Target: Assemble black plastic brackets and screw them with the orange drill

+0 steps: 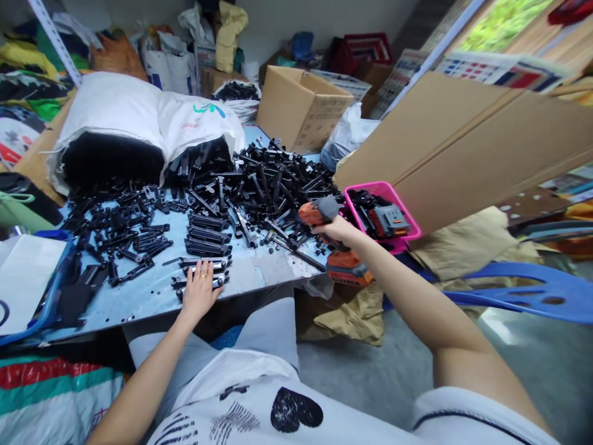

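Observation:
My left hand [201, 287] lies flat with its fingers stretched out, pressing on black bar-shaped parts [188, 281] near the front edge of the table. Just beyond its fingertips, several similar black parts [208, 236] lie side by side in a neat row. My right hand [340, 232] is wrapped round the grip of an orange and black cordless drill [317, 211], held up at the table's right front corner. Its battery hangs below the hand, and the drill's tip is too blurred to make out.
A big heap of loose black parts [273, 179] covers the back of the blue table [157, 296]. White sacks [115, 111] spill more parts. A pink basket [412, 232] holds a grey battery-like block and parts. Blue tray [62, 278] at left; cardboard box [301, 108] behind; blue chair [523, 287] at right.

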Demonstrator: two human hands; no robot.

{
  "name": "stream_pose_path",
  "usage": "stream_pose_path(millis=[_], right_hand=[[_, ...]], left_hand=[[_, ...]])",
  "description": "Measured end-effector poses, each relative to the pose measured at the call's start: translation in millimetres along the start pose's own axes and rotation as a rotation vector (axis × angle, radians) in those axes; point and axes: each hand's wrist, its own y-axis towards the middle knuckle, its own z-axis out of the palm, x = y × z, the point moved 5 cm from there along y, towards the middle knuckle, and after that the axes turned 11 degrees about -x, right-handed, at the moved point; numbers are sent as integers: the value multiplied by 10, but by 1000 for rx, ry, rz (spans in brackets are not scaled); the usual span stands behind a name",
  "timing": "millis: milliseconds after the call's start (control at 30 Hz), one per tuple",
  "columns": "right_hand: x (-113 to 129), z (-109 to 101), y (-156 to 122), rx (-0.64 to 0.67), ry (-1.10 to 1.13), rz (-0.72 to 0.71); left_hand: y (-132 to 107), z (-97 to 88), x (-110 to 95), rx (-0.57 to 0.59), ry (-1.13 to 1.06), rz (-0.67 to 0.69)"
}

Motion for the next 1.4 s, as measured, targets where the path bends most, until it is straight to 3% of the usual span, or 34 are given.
stream_pose_path(millis=[133,367,633,767,933,1067,1133,1233,1267,1300,1400], right_hand=[[-428,-296,376,-121,91,162],[-695,-219,508,-167,221,152],[-791,-168,578,-108,188,63],[-712,-73,602,-57,208,15],[-560,128,725,-35,83,44],[-520,19,666,-28,-98,-45],[-465,-148,524,-173,-266,-83],[-76,-246,217,-611,-387,-212],[154,-118,124,-676,-365,-321],[423,117,57,-641,-330,-462],[1267,1227,-59,-178,-313,-860]], left_hand=[[6,7,-15,-17,8,6],[7,33,-35,-32,21,24],[11,18,-59,-29,55,37],[5,31,-47,-30,48,30],[19,66,-55,-17,35,16],[5,-58,-43,-37,-36,24],[-56,-219,27,-109,-95,-4],[-238,-530,228,-318,-160,-216],[-312,-612,282,-374,-187,-308],[-381,-667,315,-402,-225,-398],[-506,-639,255,-312,-447,-616]])
